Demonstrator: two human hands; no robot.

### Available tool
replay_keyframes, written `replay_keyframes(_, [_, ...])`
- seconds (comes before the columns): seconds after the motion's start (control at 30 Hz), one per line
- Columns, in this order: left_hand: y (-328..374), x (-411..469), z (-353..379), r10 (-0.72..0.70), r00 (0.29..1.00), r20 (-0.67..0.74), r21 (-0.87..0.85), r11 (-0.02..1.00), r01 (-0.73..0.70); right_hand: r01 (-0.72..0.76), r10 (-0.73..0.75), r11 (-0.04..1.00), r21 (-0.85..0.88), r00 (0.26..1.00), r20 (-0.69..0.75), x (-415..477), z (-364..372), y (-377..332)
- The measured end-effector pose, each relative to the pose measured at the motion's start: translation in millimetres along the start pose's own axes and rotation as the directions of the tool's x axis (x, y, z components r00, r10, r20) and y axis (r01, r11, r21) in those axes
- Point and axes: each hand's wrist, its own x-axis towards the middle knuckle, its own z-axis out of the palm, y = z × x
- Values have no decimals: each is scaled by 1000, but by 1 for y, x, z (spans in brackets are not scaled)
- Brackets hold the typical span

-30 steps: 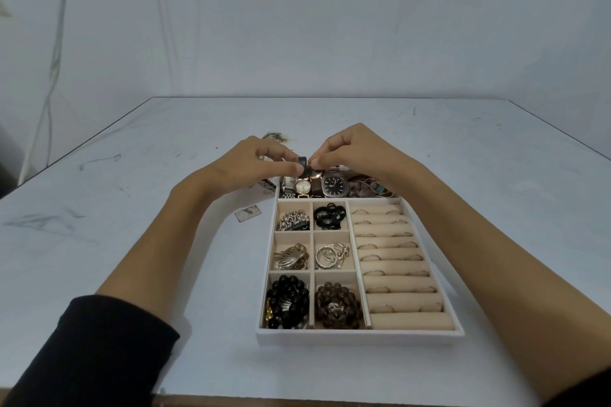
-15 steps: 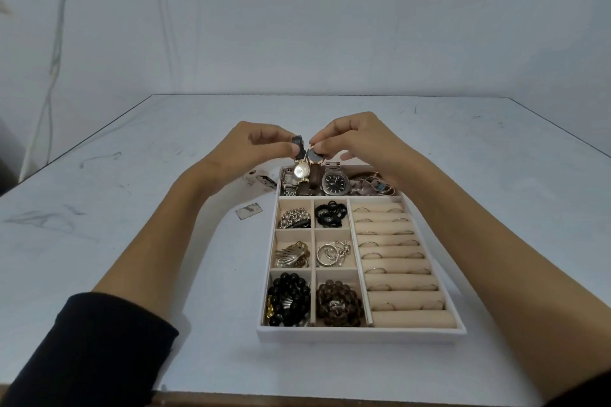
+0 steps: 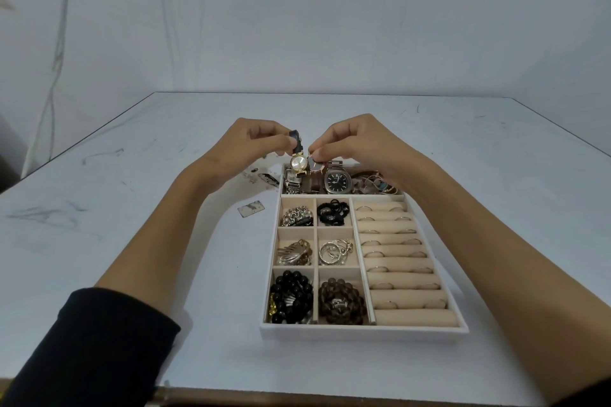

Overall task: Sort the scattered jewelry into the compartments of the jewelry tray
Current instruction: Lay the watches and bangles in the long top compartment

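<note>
Both forearms reach forward over the near half of the table, wrists raised, hands meeting above the far end of the jewelry tray [image 3: 363,332].

Left hand [image 3: 254,142]: fingers curled, thumb and forefinger pinching the dark strap of a gold watch [image 3: 298,162]. The pale dial hangs below the fingertips and faces me. A black sleeve [image 3: 82,340] is pushed up the left forearm.

Right hand [image 3: 358,142]: fingers bunched, tips pinching the top edge of a dark round watch [image 3: 314,164]. Its brown strap runs down into the tray. The two dials sit just beside each other, almost touching.

Both watches are over the long far compartment, which already holds a silver square watch [image 3: 291,180], a large dark-faced watch [image 3: 337,180] and some bangles [image 3: 375,182].

Nearer me, six small compartments hold, one to each:
- a silver chain [image 3: 297,216]
- black loops [image 3: 333,212]
- a silver brooch [image 3: 293,253]
- silver rings [image 3: 335,251]
- black beads [image 3: 291,296]
- brown beads [image 3: 342,301]

The ring rolls [image 3: 401,269] on the right carry thin bands.

The table [image 3: 132,241] is white and scuffed, with dark marks. A small metal plate [image 3: 251,208] lies on it just left of the tray, and small scraps [image 3: 264,178] sit by the tray's far left corner. A pale wall stands behind.
</note>
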Motion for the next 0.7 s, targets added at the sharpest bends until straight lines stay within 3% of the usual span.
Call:
replay_keyframes(0.1, [1, -1, 0, -13, 1000, 23, -1, 1000, 13, 7, -7, 1000, -26, 1000, 6, 0, 1, 3])
replay_keyframes(0.33, [4, -3, 5, -46, 991, 128, -28, 998, 50, 75, -63, 995, 66, 984, -165, 5, -2, 4])
replay_keyframes(0.7, [4, -5, 5, -5, 989, 149, -76, 997, 16, 28, -20, 999, 38, 985, -174, 8, 4, 9])
